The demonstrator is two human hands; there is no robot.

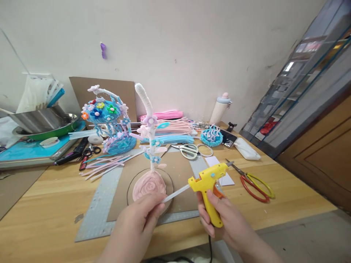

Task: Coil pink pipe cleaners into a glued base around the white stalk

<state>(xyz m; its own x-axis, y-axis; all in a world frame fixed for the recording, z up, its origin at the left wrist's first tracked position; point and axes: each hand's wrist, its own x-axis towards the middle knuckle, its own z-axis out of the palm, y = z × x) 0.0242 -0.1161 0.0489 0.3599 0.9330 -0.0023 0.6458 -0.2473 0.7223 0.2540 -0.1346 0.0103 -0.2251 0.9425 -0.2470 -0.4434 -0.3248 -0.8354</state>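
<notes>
Right hand (223,215) grips glue gun (210,182); left hand (142,212) pinches its glue stick (175,193).

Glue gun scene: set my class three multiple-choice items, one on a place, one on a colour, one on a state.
1. Where do the red-and-yellow scissors lie?
A. right of the glue gun
B. in the steel bowl
C. on the floor

2. What colour is the glue gun?
A. blue
B. yellow
C. green

3. What is the left hand doing?
A. resting flat
B. holding scissors
C. pinching the glue stick

Answers: 1 A, they lie on the table beyond the gun's nozzle. 2 B, its body is yellow in the right hand. 3 C, the fingers close on the stick's end.
</notes>
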